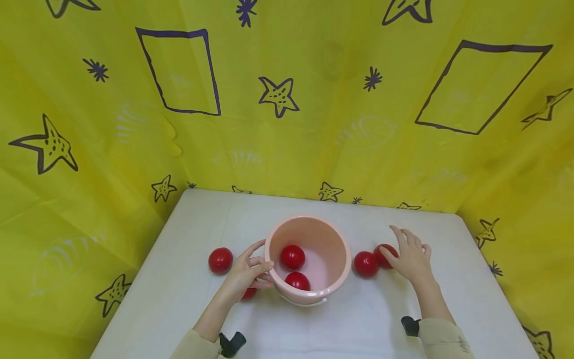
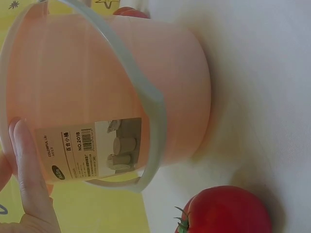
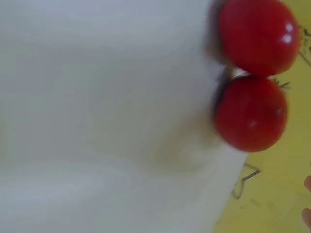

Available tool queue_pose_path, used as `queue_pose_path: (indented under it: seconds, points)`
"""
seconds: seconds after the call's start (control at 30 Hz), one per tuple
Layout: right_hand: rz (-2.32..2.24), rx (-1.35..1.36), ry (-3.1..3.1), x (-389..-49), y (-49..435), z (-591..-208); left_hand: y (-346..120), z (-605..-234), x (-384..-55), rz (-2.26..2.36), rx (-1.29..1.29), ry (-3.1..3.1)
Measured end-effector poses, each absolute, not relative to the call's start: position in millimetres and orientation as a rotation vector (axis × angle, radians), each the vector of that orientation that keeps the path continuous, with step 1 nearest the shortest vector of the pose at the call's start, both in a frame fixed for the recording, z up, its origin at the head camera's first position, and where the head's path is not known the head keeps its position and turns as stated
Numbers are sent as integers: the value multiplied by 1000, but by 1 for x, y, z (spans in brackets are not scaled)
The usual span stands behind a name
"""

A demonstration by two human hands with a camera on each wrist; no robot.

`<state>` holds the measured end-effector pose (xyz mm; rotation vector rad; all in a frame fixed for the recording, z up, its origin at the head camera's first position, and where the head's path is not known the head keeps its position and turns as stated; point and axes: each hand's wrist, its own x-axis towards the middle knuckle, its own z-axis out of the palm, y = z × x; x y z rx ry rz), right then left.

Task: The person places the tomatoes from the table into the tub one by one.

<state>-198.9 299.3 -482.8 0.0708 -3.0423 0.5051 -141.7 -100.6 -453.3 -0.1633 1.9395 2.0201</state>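
Note:
A pink bucket [image 1: 329, 244] stands upright mid-table with two tomatoes [image 1: 292, 257] inside. My left hand [image 1: 244, 274] grips its rim from the left, thumb over the edge; in the left wrist view the fingers [image 2: 30, 170] lie along the outer wall beside a printed label [image 2: 92, 150]. Over on the right, my right hand [image 1: 410, 254] holds nothing, its fingers spread and slightly bent above a tomato [image 1: 384, 255]. Another tomato [image 1: 365, 264] sits against that one, between it and the bucket. Only fingertips [image 3: 307, 216] of this hand show in the right wrist view.
Left of the bucket lies a tomato [image 1: 220, 261]; a second tomato [image 1: 248, 294] is partly hidden under my left hand. The bucket's pale handle [image 2: 155, 111] hangs down on the near side. A yellow patterned curtain [image 1: 314, 134] surrounds the white table [image 1: 314, 334].

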Motion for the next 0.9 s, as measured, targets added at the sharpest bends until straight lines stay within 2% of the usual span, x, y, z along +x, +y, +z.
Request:
queue_pose_path:
  seconds: [0.47, 0.9]
  points:
    - [563, 17, -3190, -192, 317, -522, -100, -454, -142, 2011, -175, 1948]
    - [474, 41, -3062, -194, 318, -540, -100, -454, -141, 2017, -181, 1951]
